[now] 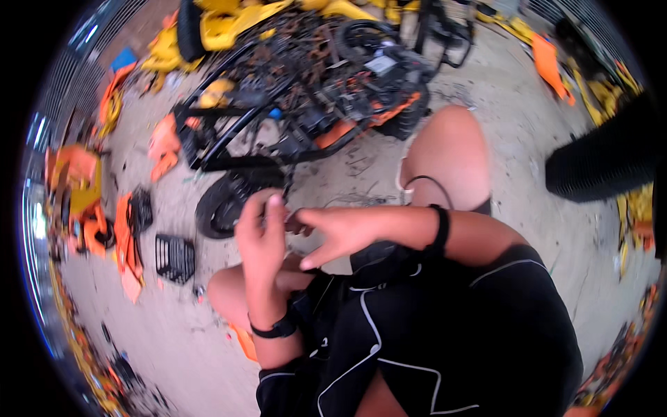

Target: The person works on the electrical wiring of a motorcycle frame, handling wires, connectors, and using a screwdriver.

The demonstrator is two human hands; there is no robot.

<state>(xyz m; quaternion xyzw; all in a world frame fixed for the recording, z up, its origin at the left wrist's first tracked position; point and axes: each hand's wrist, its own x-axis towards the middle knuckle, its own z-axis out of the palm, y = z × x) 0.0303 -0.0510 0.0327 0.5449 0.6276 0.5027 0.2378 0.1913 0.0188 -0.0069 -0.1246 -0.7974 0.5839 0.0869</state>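
Observation:
My left hand [264,233] has its fingers curled at a small dark thing [295,222], blurred and too hidden to make out. My right hand [333,236] reaches in from the right, its fingertips at the same dark thing and its thumb spread away below them. Both hands are above my lap, between my bare knees. Just beyond them lies a black tyre on a wheel [215,212], beside a black tubular vehicle frame [236,132] full of dark mechanical parts and wiring.
Yellow body panels [229,24] lie behind the frame. Orange and yellow pieces [83,174] and a black plastic crate [174,257] are at left. A tall ribbed black object [590,156] stands at right, with an orange panel [549,62] beyond it. Piles of parts line both edges.

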